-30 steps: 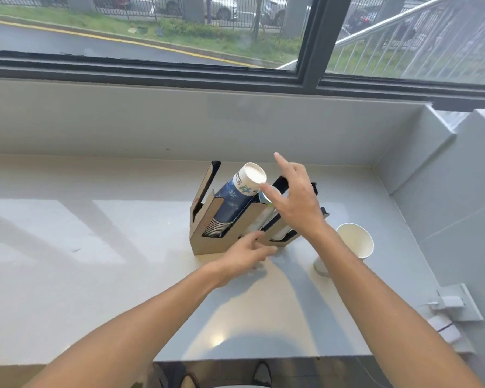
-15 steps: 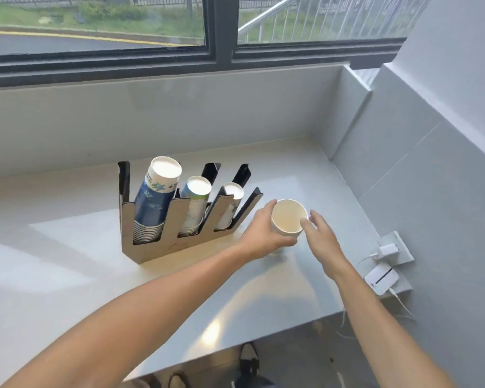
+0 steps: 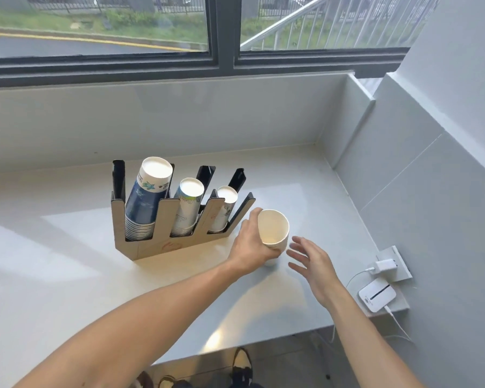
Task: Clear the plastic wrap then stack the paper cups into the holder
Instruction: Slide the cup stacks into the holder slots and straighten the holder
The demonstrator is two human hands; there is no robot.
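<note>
Five fingers of your left hand wrap the side of a white paper cup, thumb up by the rim, so the cup is gripped and tipped with its open mouth facing you. Whether its base touches the counter you cannot tell, since your hand hides it. Your right hand hovers just beside the cup, fingers spread loose and holding nothing. Just left of the gripped cup stands the cardboard cup holder, its slanted slots carrying three stacks: a tall blue stack in the left slot, a paler printed stack in the middle, and a short stack on the right. Near the counter's right edge lies a small white device with a cable, and a white charger sits in the wall socket above it. Behind runs a dark-framed window.
</note>
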